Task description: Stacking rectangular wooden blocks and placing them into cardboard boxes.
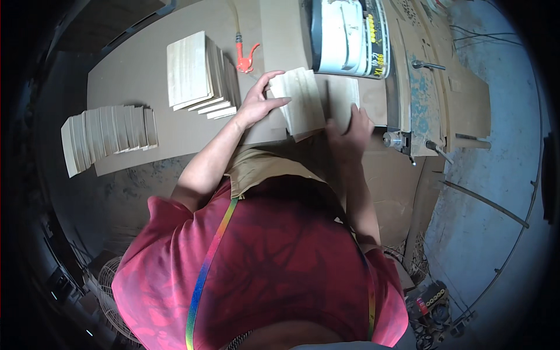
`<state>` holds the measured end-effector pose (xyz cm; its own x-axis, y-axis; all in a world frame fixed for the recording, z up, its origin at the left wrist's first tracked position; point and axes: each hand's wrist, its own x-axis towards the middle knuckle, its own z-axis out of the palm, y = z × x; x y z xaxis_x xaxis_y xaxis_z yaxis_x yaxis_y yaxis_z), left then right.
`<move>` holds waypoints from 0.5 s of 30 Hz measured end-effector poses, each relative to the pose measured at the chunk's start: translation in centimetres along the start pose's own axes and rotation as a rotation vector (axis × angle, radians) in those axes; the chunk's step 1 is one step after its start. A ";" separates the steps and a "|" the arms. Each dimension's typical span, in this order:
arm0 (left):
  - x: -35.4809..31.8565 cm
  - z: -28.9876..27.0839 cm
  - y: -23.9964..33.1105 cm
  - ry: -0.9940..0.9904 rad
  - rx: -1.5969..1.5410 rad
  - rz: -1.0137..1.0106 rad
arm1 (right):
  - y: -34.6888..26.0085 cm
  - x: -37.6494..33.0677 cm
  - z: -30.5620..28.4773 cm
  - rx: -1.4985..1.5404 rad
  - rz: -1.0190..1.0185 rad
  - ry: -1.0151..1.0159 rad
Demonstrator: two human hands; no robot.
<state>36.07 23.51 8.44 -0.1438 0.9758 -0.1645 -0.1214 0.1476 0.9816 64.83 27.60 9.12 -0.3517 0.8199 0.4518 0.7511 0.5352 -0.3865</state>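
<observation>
My left hand [256,104] grips the left side of a small stack of thin pale wooden boards [300,105], with its thumb lying over the top one. The boards are slightly fanned and overhang the near edge of the table. Just to the right, my right hand [352,135] holds another pale wooden board [344,96] by its near end, the thumb on the left and the fingers on the right. That hand is in shadow and a little blurred.
On the brown tabletop [140,87], a leaning stack of boards [189,70] stands left of a red air blow gun [245,57]. A curved row of boards [108,134] lies farther left. A white bucket [349,38] and a clamp [396,140] are at right.
</observation>
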 end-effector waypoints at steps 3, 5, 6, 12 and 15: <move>0.2 -0.8 0.3 -0.011 0.000 -0.046 | 5.3 -1.7 1.8 -0.142 0.059 -0.011; -0.1 -1.2 0.4 0.000 0.000 -0.099 | 7.2 -2.5 2.6 -0.271 0.106 -0.039; -0.2 -1.5 0.6 -0.001 0.008 -0.104 | 6.9 -2.3 2.7 -0.265 0.113 -0.040; -0.6 -2.5 1.1 -0.009 0.021 -0.099 | 5.7 -2.7 2.5 -0.285 0.096 0.023; -0.5 -2.9 0.7 0.014 0.024 -0.121 | 6.1 -3.6 1.8 -0.272 0.148 -0.046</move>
<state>33.25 22.71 8.95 -0.1432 0.9485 -0.2826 -0.1150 0.2676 0.9566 69.67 28.27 3.67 -0.2472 0.8967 0.3673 0.9159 0.3400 -0.2135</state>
